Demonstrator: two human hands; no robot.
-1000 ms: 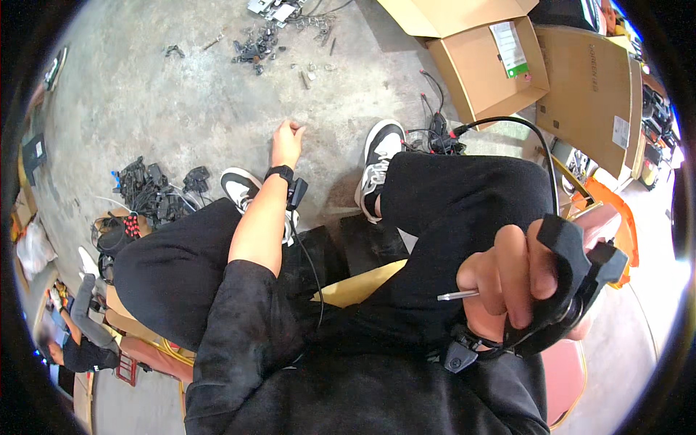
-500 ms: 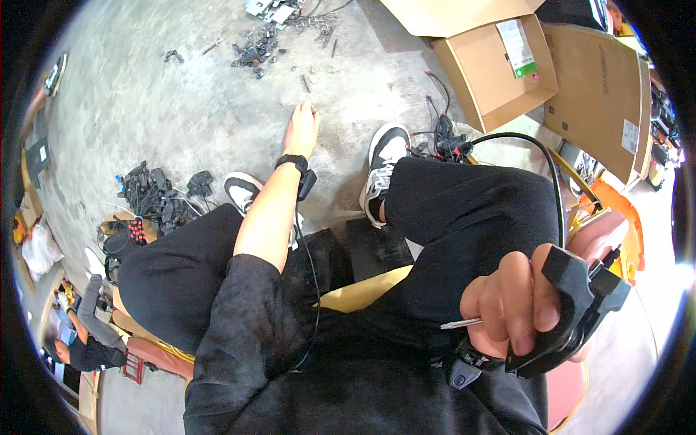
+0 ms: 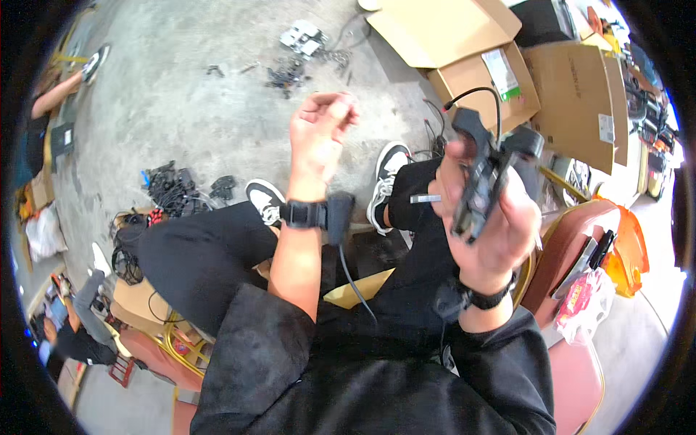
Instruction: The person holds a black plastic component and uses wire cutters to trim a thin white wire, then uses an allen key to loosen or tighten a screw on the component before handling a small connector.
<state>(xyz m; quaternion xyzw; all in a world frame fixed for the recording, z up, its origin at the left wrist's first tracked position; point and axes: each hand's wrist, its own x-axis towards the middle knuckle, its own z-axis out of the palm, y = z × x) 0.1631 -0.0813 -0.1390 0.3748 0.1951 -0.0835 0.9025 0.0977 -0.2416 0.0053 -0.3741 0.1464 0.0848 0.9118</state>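
My right hand (image 3: 500, 232) is closed around a black plastic device (image 3: 482, 170) with two rounded lobes, held up over my right knee. A black cable (image 3: 487, 90) arches from its top toward the open cardboard box. Out of the same hand, on its left side, sticks a short flat metal shaft (image 3: 425, 198); the rest of it is hidden. My left hand (image 3: 319, 134) is raised above the floor in front of my shoes, thumb and fingertips pressed together. Anything small between those fingertips is too blurred to make out.
Loose dark small parts (image 3: 286, 75) and a silver metal piece (image 3: 304, 38) lie on the floor ahead. Black cabled devices (image 3: 174, 190) are heaped at left. An open cardboard box (image 3: 442, 32) stands ahead right; a chair (image 3: 580, 239) holds a plastic-wrapped packet (image 3: 582, 301).
My left hand has come up from the floor near the small parts, its fingers now pinched. My right hand has moved forward and left, turning the black device upright.
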